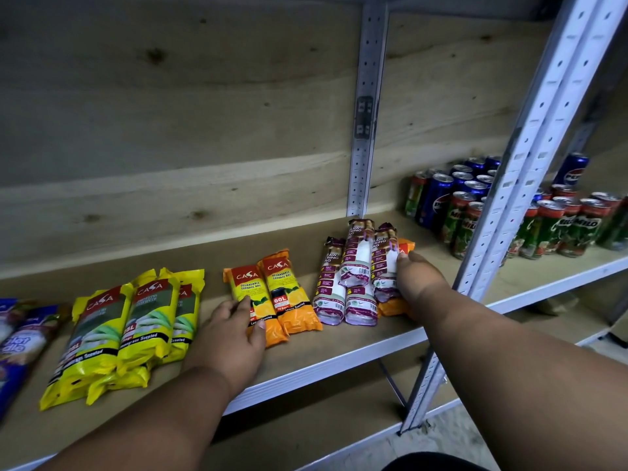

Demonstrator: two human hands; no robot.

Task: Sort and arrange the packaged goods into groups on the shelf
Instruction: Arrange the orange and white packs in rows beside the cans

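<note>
Packs of garbage bags lie in groups on the wooden shelf (306, 348). Yellow packs (112, 331) are on the left, two orange packs (289, 300) in the middle, and purple-and-white drawstring-bag packs (346, 277) on the right, some stacked on each other. Another orange pack (396, 305) lies under the rightmost purple pack (384, 263). My left hand (234, 338) rests on the left orange pack, fingers spread over its lower half. My right hand (418, 280) presses against the right side of the purple stack, touching the rightmost purple pack and the orange pack beneath.
Blue-and-purple packs (17, 345) lie at the far left edge. Many drink cans (462, 212) stand at the back right, beyond a white metal upright (503, 212). A second upright (365, 124) runs up the plywood back wall. A lower shelf shows below.
</note>
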